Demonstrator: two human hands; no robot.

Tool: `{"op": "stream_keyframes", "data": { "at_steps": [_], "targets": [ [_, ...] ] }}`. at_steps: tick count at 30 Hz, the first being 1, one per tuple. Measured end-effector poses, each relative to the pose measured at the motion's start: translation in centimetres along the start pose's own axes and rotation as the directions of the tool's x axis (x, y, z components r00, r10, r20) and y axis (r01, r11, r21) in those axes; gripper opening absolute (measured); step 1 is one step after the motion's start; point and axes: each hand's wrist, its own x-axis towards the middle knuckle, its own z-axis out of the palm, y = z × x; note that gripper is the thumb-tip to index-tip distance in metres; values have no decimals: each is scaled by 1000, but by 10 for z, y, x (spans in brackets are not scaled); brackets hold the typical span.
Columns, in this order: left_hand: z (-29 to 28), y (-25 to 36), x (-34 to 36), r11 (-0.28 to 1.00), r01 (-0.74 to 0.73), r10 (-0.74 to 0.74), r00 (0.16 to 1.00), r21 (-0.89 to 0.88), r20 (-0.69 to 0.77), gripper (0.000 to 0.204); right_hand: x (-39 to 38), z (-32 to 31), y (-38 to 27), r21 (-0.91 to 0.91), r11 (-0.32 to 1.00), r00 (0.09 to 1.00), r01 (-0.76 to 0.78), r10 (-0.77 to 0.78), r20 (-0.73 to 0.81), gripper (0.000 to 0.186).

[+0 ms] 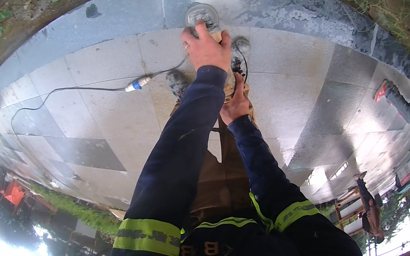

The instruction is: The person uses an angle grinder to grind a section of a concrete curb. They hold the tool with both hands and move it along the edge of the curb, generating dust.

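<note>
My left hand (208, 46) grips the head of a dusty handheld grinder (201, 12), whose round disc guard rests by the edge of a bluish stone kerb. Lower down, my right hand (234, 99) is wrapped round the rear body of the same tool, with a black cable beside it. The cable loops out left to a white and blue plug connector (138, 83) lying on the pale pavers. My dusty shoes (176, 82) show either side of the tool. The underside of the disc is hidden.
Stone pavers (292, 79) curve around me, bordered by the kerb (130, 12), soil and grass. A co-worker's leg and red shoe (382, 92) are at the right; another person (371, 208) is farther off. An orange object (12, 192) lies far left.
</note>
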Motion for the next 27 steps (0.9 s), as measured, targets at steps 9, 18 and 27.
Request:
{"op": "stream_keyframes", "data": {
  "at_steps": [9,18,27],
  "targets": [
    [-4,-2,2,994,97,-97,995,46,11,61,-1,-4,-8,-49,982,971,-183,188,146,80],
    [-4,2,6,997,77,-78,996,-32,-44,58,7,-5,-10,-37,996,991,-76,80,107,77],
    [0,8,13,998,12,-14,999,-68,-31,57,15,-12,-15,0,1000,997,1,-1,83,79]
  ]
}}
